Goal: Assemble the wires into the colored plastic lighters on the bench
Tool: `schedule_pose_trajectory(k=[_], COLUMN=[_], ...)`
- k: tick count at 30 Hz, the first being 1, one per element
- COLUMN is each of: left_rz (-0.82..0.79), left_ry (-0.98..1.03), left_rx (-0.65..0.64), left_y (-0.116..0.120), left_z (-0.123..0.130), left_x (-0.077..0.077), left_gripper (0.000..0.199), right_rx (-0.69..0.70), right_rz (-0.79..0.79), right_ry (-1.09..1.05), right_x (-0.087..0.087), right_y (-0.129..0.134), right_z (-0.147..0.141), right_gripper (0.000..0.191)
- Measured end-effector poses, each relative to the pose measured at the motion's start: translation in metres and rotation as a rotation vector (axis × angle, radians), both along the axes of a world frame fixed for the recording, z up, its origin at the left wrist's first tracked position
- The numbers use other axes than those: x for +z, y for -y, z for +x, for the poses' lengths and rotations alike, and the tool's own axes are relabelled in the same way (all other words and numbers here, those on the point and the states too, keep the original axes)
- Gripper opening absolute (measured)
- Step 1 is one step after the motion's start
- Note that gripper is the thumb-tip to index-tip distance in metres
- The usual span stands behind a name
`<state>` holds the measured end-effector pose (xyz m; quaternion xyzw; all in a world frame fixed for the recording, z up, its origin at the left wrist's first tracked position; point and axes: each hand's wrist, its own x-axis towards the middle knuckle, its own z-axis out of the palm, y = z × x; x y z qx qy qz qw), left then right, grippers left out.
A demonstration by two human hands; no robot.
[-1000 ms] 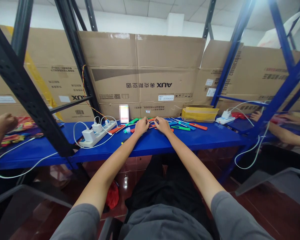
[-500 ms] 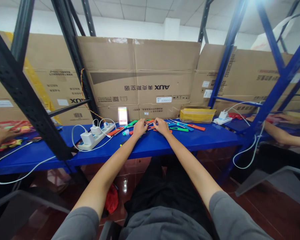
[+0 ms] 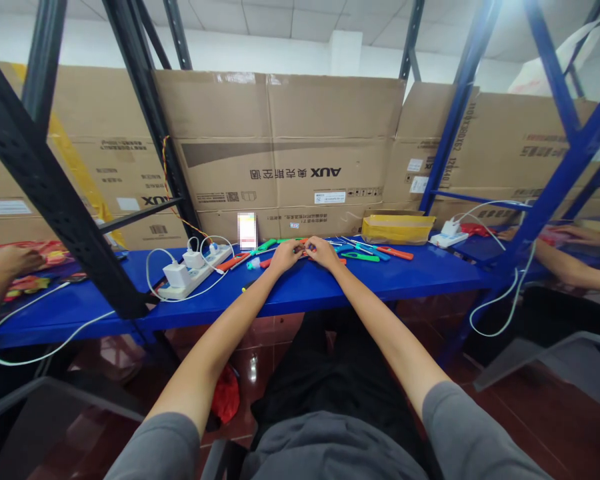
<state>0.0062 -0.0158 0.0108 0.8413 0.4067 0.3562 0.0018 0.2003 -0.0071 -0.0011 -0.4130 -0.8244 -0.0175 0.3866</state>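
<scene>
My left hand [image 3: 286, 256] and my right hand [image 3: 322, 252] meet over the blue table [image 3: 410, 277], fingers curled and pinched close together. Whatever lies between the fingertips is too small to make out. Around them are several coloured tools: a green-handled one [image 3: 264, 247] and an orange-handled one [image 3: 233, 262] to the left, a green one [image 3: 361, 257] and an orange one [image 3: 397, 253] to the right. Thin metal shafts show beside the right-hand tools. More orange and green pieces lie partly hidden behind my hands.
A white power strip [image 3: 196, 272] with plugs and cables is at the left, near a phone-like screen [image 3: 247, 231]. A yellow-taped box [image 3: 399, 229] stands at the back right. Metal posts rise on both sides; other people's hands [image 3: 14, 260] work at neighbouring tables.
My two hands have come closer together, the left one shifting slightly right. The view has moved a little, and the hand of the person at the left has risen slightly.
</scene>
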Motion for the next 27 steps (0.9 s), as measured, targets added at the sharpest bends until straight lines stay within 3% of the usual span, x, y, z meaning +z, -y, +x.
schedule_pose_trajectory(k=[6,13,21,27], left_rz=[0.022,0.047,0.122,0.312], left_ry=[-0.011,-0.01,0.014,-0.061], left_rx=[-0.003,0.027,0.009,-0.096], left_y=[-0.003,0.001,0.008,0.003], left_z=[-0.003,-0.001,-0.002,0.001], left_x=[-0.002,0.001,0.004,-0.003], left_gripper=[0.018,0.018,0.018,0.019], right_rx=[-0.023,-0.068,-0.208,-0.395], right_rz=[-0.008,-0.033,-0.078,-0.194], right_ry=[-0.01,0.086,0.152,0.212], right_x=[0.0,-0.004,0.001,0.009], right_y=[-0.004,-0.007,0.003,0.013], right_z=[0.003,0.001,-0.002,-0.005], right_gripper=[0.009,0.025,0.032,0.044])
